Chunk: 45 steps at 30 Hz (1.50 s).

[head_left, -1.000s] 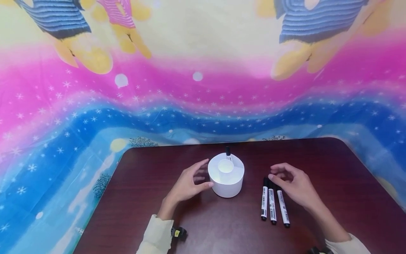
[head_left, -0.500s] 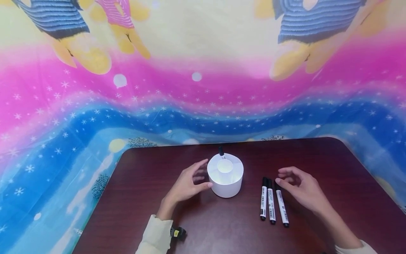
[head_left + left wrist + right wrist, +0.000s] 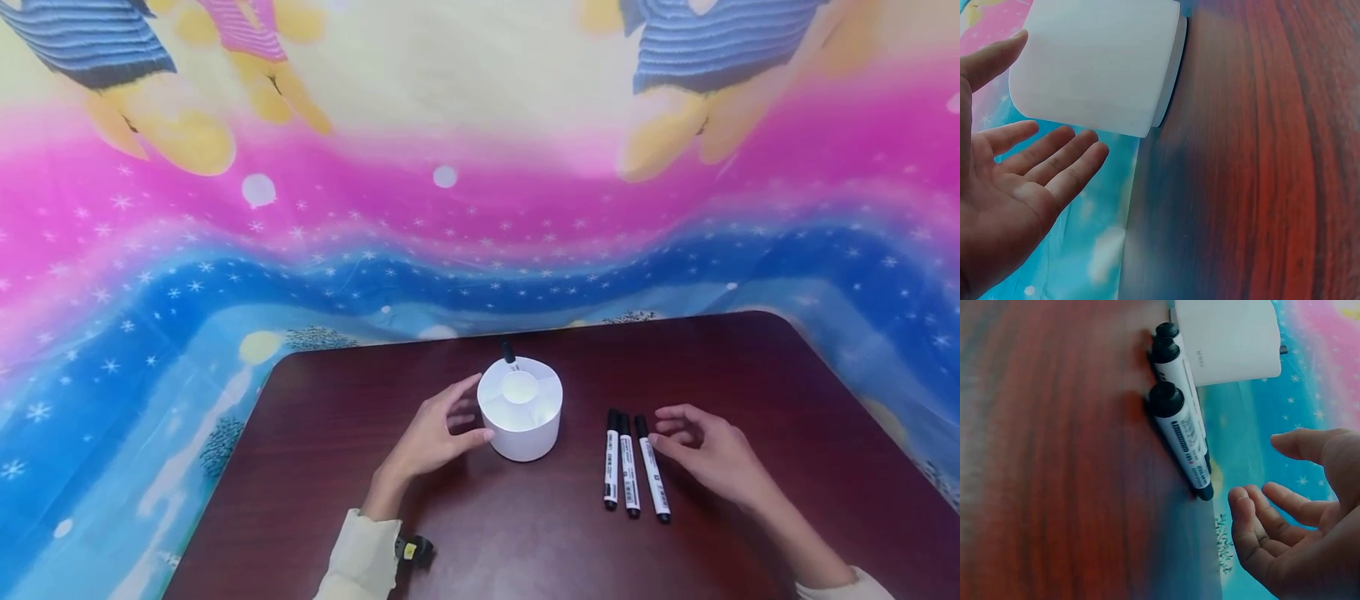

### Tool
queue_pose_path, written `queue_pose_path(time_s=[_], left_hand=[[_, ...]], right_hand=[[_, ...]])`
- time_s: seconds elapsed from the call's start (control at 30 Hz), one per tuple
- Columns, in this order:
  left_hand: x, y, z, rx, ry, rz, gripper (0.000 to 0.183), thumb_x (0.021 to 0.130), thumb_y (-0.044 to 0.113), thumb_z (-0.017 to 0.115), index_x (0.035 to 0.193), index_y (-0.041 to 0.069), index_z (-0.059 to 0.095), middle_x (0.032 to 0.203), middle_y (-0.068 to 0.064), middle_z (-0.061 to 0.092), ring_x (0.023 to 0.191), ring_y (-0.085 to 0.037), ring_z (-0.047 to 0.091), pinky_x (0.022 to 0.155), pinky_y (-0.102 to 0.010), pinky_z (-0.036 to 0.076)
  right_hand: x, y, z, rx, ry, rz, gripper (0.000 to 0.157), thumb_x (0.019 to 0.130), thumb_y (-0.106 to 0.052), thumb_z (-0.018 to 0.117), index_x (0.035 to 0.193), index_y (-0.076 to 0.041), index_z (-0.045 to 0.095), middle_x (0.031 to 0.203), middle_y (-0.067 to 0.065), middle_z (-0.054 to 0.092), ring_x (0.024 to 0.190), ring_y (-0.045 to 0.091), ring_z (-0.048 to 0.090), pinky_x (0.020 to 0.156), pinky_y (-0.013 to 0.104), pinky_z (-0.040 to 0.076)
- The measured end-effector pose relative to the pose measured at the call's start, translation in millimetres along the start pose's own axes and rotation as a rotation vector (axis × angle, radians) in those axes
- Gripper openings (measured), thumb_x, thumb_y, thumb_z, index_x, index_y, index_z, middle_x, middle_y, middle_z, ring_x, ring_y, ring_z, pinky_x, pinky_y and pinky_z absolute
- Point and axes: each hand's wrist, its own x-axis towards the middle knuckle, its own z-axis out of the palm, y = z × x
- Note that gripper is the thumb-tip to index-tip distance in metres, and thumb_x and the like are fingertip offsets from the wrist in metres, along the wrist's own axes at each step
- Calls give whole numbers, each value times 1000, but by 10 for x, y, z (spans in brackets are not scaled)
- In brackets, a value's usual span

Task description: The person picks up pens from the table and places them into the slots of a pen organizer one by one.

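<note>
A white round pen organizer [image 3: 522,443] with a central cup stands on the table. One black-capped marker [image 3: 509,353] pokes up from its rear compartment; its lower part is hidden. My left hand [image 3: 433,437] curves beside the organizer's left wall, fingers spread and holding nothing; whether the thumb touches the wall, I cannot tell. To the right lie three white markers with black caps: a left marker [image 3: 611,471], a middle marker [image 3: 629,479] and a right marker [image 3: 655,481]. My right hand [image 3: 716,454] hovers just right of them, fingers loosely bent around nothing.
The dark red wooden table [image 3: 510,542] has rounded far corners. Behind it hangs a colourful patterned cloth [image 3: 465,225]. A small black device [image 3: 415,550] is strapped at my left sleeve.
The marker in the organizer has shifted from right of the central cup to left of it. My right hand has drawn away rightward from the lying markers' caps. The left hand stays beside the organizer.
</note>
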Motion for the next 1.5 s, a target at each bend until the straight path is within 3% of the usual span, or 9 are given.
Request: queue_pose_path(time_s=[0.23,0.47,0.57,0.7,0.93,1.17,1.5], left_hand=[[1,18,6,0,0,-12,89,90,27,89,165,20,42,163,-9,53,134,-35,68,111,-47,59],[4,9,8,0,2,-11,88,90,29,89,165,21,43,162,-9,54,134,-36,68,110,-48,59],[-4,9,0,-6,2,8,88,91,29,88,165,18,42,162,-12,53,134,-39,67,109,-51,60],[-7,4,-8,-8,1,17,87,92,29,87,165,15,42,162,-14,54,133,-40,67,109,-52,60],[2,0,7,-1,8,-8,88,90,26,89,165,19,43,161,-9,55,133,-35,68,109,-47,60],[24,9,29,-6,-2,-4,88,90,26,89,165,21,44,161,-8,55,133,-34,68,110,-47,60],[14,-25,9,-6,0,1,89,89,25,89,165,18,43,159,-8,57,133,-32,69,110,-44,60]], right_hand=[[-60,122,-13,86,-69,61,58,101,-30,77,144,5,61,128,24,74,102,25,78,70,25,64],[-119,188,-26,240,-131,133,65,101,-27,78,150,9,54,138,29,68,99,3,76,75,30,67],[-114,179,-6,259,-142,170,66,100,-27,78,150,9,54,136,28,70,103,10,77,76,30,67],[-97,155,38,220,-138,217,62,99,-28,80,145,7,58,127,24,74,102,21,78,71,32,66],[-75,100,107,62,-125,218,56,93,-34,85,132,3,69,106,9,79,81,16,74,63,31,61],[4,48,124,-137,-111,174,54,86,-44,89,117,-2,76,91,-3,77,83,11,67,76,39,56],[62,63,129,-131,-137,156,35,88,-30,86,114,-6,78,86,-6,77,75,10,66,69,32,52]])
